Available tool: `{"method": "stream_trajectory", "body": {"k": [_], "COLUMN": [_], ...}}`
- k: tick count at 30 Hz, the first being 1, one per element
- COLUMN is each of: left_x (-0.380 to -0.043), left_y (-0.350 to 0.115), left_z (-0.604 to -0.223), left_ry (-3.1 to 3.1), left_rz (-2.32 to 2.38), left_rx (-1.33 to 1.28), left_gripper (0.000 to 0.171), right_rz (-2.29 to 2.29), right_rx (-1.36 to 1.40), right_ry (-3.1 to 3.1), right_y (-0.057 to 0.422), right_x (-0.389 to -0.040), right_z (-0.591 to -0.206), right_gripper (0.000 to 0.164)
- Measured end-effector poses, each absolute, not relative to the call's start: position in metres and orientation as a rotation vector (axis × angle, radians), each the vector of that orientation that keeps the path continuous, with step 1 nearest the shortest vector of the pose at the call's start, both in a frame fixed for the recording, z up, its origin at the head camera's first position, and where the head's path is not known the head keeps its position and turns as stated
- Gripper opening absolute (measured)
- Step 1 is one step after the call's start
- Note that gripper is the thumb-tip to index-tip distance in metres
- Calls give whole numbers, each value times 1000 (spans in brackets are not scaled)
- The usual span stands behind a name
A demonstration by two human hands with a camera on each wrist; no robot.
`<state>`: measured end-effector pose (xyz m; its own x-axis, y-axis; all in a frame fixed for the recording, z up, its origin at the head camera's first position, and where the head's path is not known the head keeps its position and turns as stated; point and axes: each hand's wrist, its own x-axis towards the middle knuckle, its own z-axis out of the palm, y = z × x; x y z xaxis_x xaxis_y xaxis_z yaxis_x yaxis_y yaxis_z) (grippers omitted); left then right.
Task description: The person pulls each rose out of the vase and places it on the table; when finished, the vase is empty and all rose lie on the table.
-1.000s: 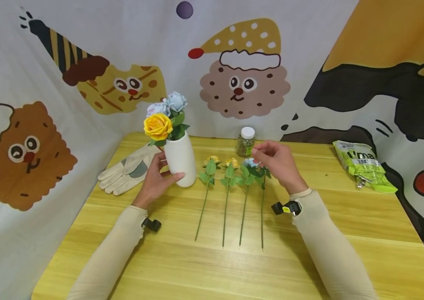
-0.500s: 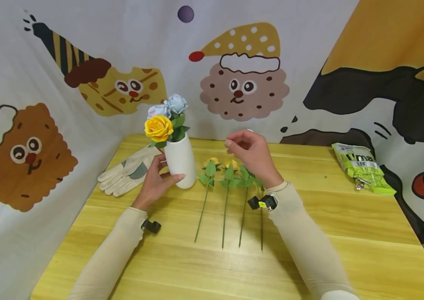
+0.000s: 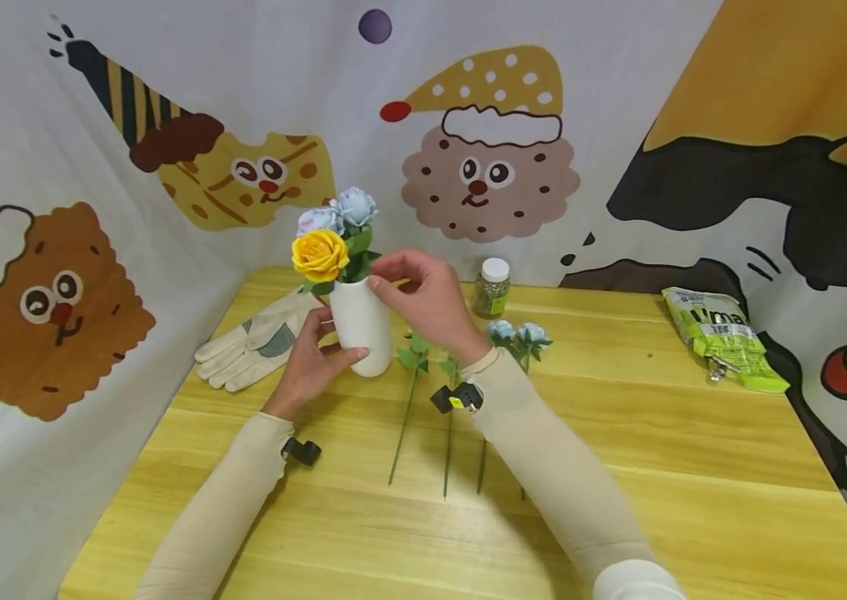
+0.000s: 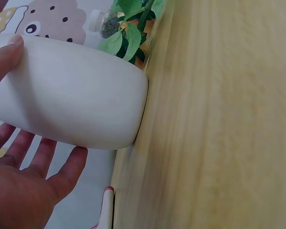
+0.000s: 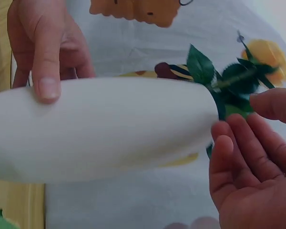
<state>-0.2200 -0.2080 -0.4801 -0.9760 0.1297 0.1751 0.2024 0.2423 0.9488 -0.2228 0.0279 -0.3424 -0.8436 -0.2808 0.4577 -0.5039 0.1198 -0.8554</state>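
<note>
A white vase (image 3: 363, 321) stands upright on the table, holding a yellow rose (image 3: 320, 256) and pale blue roses (image 3: 356, 207) with green leaves. My left hand (image 3: 311, 360) grips its lower part, thumb in front and fingers on the far side, as the left wrist view (image 4: 35, 183) also shows. At the vase mouth is my right hand (image 3: 431, 300); in the right wrist view its fingers (image 5: 250, 152) are loosely bent beside the rim and leaves, with a gap to the thumb. Several flower stems (image 3: 403, 433) lie on the table, some yellow heads hidden by the right hand.
Left of the vase lies a pale work glove (image 3: 251, 346). A white-lidded jar (image 3: 493, 289) stands at the back, right of the right hand. Farther right is a green snack bag (image 3: 727, 337). Printed cloth (image 3: 243, 50) hangs behind the table.
My right hand has moved left from the blue roses on the table to the vase mouth, uncovering the jar and blue roses. My left hand stays on the vase.
</note>
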Motion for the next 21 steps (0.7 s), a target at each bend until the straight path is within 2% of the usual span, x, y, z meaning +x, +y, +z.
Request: {"method": "stream_trajectory", "body": {"k": [9,21], "left_x": [-220,-221], "left_y": [-209,-208], "left_z": [-481,-480], "left_ry": [-2418,-2411], "left_rz": [-1885,-1898], "left_rx": [-351,-372], "left_gripper": [76,75], "right_rz": [1685,1444], "right_rx": [858,888], "right_ry": [-2206,-2289], "right_y": [2,-7], "right_x": [-225,-228], "right_z": [-340,-335], "right_gripper": [15,11]}}
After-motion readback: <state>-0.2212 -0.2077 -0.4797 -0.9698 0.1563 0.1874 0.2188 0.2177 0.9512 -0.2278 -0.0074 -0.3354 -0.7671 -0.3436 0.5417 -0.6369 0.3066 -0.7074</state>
